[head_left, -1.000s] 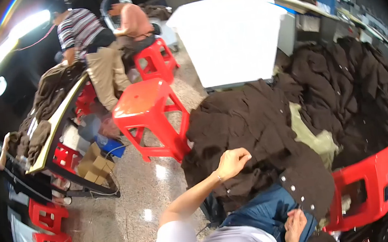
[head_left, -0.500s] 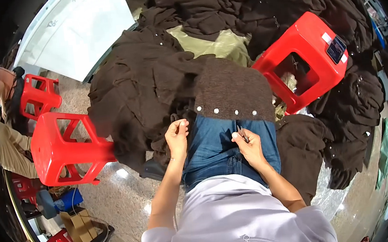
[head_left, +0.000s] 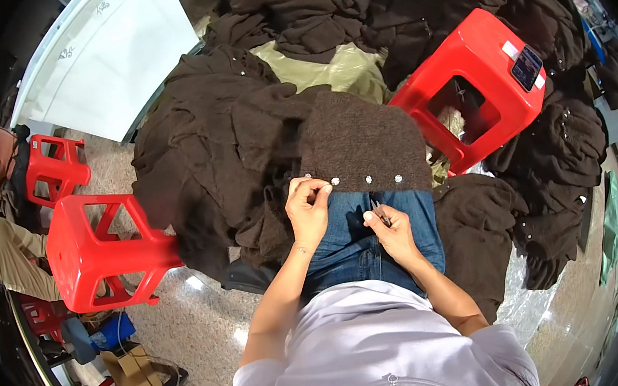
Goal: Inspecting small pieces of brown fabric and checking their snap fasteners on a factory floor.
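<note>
The left grip [head_left: 308,212] pinches the edge of a coarse brown knit garment [head_left: 363,138], beside shiny round buttons [head_left: 369,180]. The right grip [head_left: 396,236] is closed on a slim, dark metal tool [head_left: 380,213]. The garment drapes over creased blue denim jeans [head_left: 421,219]. Beyond lie rumpled brown knitwear [head_left: 212,128], crinkled yellowish plastic sheeting [head_left: 349,76] and a glossy red stool [head_left: 453,57] bearing a flat, rectangular phone [head_left: 527,68].

A garment [head_left: 363,138] lies over the lap [head_left: 348,226] between left stool [head_left: 76,251] and right stool [head_left: 500,94], which bears a phone [head_left: 527,68]
</note>
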{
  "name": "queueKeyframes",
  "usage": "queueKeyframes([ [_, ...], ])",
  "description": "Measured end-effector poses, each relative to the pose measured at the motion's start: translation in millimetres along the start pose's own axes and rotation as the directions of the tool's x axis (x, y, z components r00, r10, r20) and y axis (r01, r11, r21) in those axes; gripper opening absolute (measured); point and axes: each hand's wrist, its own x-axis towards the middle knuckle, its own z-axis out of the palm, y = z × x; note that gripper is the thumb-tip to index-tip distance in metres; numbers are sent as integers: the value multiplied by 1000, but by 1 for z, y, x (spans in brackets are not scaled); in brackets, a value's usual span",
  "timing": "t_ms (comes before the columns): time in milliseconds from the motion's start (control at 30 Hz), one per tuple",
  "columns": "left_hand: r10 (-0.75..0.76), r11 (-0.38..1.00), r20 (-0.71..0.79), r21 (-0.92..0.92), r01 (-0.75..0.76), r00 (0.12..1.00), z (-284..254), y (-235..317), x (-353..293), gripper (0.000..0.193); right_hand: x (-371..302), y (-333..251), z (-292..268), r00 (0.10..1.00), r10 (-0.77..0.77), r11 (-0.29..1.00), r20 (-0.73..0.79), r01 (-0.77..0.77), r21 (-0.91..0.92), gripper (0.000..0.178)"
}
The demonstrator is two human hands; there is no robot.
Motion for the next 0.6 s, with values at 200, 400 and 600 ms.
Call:
queueKeyframes([
  [200,-99,985,14,-142,100,995,-19,-17,-12,3,2,1,0,999,42,999,13,-43,20,31],
  [400,-357,908,-59,-256,331,932,-40,-31,-16,5,0,4,-2,999,35,999,18,-34,-38,32],
  [600,-561,795,-39,-304,525,827,-55,-58,-12,23,1,-2,0,998,57,998,29,-57,11,33],
])
